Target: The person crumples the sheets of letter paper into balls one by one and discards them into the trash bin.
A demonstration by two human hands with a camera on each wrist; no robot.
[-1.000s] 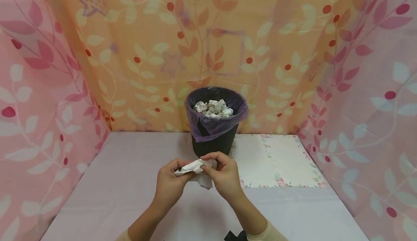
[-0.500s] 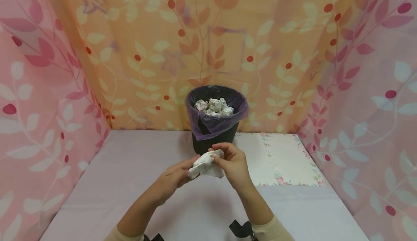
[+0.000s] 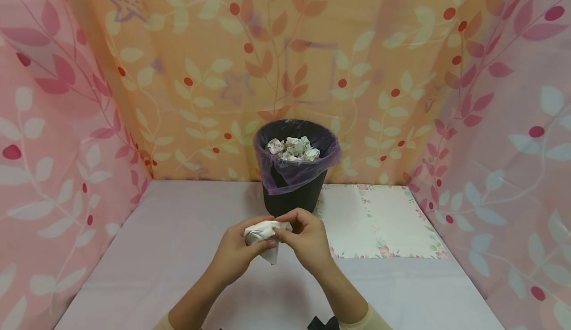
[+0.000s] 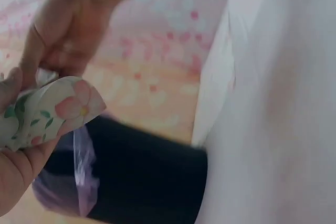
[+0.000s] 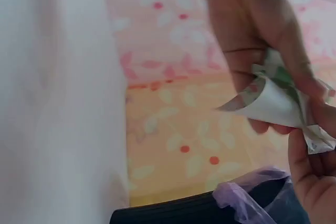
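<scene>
A crumpled sheet of floral paper (image 3: 260,232) is between my two hands, in front of the trash bin. My left hand (image 3: 236,248) grips its left side, thumb in front and fingers behind. With thumb and fingers, my right hand (image 3: 308,241) pinches its right edge. A loose corner of the paper hangs below the hands. In the left wrist view the paper (image 4: 79,103) shows a pink flower and green leaves. The right wrist view has the paper (image 5: 278,103) partly folded, one pointed corner sticking out.
Behind the hands stands a black trash bin (image 3: 290,203) with a purple liner (image 3: 285,179) over its rim. Several crumpled paper balls (image 3: 294,147) lie inside it. Flat floral sheets (image 3: 388,221) lie on the table (image 3: 178,250) at the right. Patterned curtains (image 3: 200,97) enclose the table.
The paper and both hands moved up and right, then back down and left. The left hand turned, and its thumb is now in front of the paper, which looks more bunched.
</scene>
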